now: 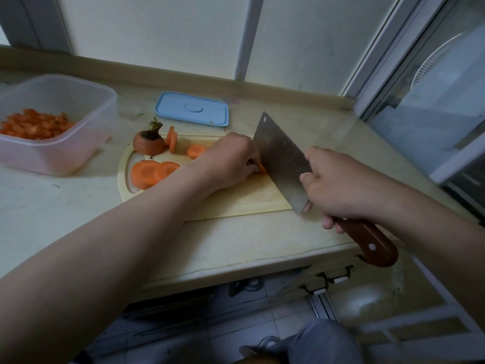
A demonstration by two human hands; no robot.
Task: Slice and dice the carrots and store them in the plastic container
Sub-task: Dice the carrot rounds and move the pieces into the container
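Note:
On the pale cutting board (236,203), my left hand (228,161) holds down a carrot piece (262,168) with curled fingers; only an orange tip shows beside the blade. My right hand (338,187) grips the brown handle of a steel cleaver (280,158), whose blade stands against the left fingers. Carrot rounds (152,173) lie at the board's left end, with two more slices (172,139) and another round (195,151) behind. A carrot top with stem (148,143) sits at the board's far left corner. The clear plastic container (78,101) at left holds diced carrot (35,124).
A light blue lid (191,109) lies flat behind the board. The counter's front edge (236,269) runs below the board, with hooks under it. A window and frame rise at the back and right. A clothed knee shows at the bottom.

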